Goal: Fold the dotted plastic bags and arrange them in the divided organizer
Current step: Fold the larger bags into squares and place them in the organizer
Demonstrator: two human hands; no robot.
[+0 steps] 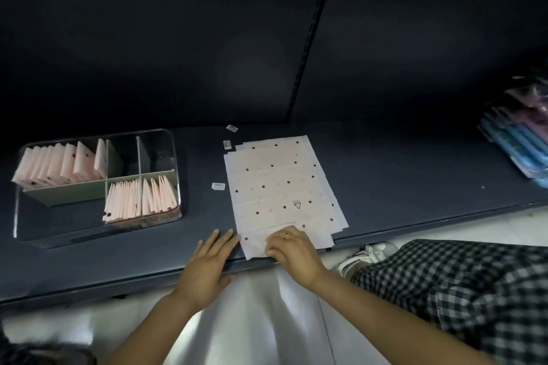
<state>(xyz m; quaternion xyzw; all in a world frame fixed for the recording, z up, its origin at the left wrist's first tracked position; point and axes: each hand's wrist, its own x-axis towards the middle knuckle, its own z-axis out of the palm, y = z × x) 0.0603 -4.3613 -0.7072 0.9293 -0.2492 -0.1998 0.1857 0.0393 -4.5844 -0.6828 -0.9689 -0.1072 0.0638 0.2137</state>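
A stack of flat pale pink bags with dark red dots (281,184) lies on the dark shelf, reaching to its front edge. My right hand (292,249) rests on the stack's near left corner, fingers curled at the edge of the top bag. My left hand (207,264) lies flat on the shelf just left of the stack, fingers straight. At the left stands a clear divided organizer (98,234). Folded pink bags (59,164) stand in its back left compartment, and more folded bags (139,198) fill its front right compartments.
Three small white stickers (218,186) lie on the shelf (415,172) left of and behind the stack. Blue and purple packaged goods (522,139) sit at the far right. A checked sleeve or trouser leg (462,284) and a white shoe (361,256) show below the shelf edge.
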